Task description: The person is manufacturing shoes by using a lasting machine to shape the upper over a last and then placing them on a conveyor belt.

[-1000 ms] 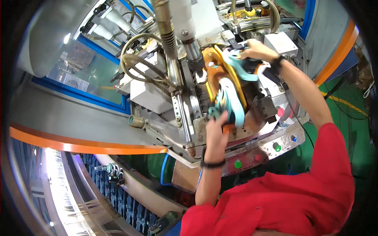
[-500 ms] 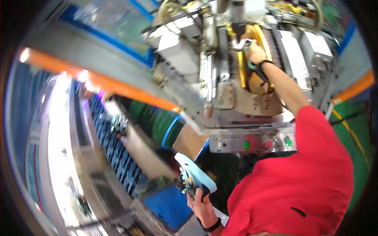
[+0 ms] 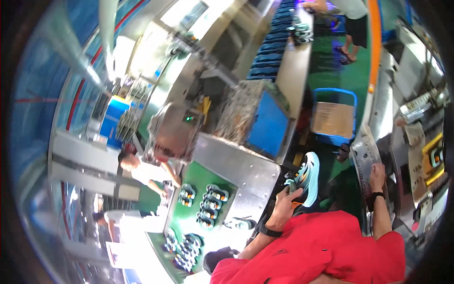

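Observation:
My left hand [image 3: 283, 204] is closed around the heel end of a light blue and black sneaker [image 3: 309, 182] with orange accents. The shoe is tilted, its pale sole facing right and its toe pointing up. My right hand [image 3: 377, 177] rests on the metal control panel [image 3: 364, 150] along the machine's front, fingers bunched; whatever lies under them is hidden. At the right edge, the machine [image 3: 416, 165] has yellow guides [image 3: 433, 177] around a dark shoe [image 3: 437, 157].
A blue-framed cart [image 3: 334, 119] stands between the machine and the conveyor [image 3: 269, 54]. Left of me, several shoes [image 3: 210, 208] rest on a green-topped table [image 3: 201, 175] with a metal edge. Two people [image 3: 144, 173] work beyond it; another person [image 3: 354, 28] stands at the far top.
My view has swung left, putting the machine at the right edge. My right hand has left the machine's yellow guides and come down to the front panel. The left still holds the sneaker.

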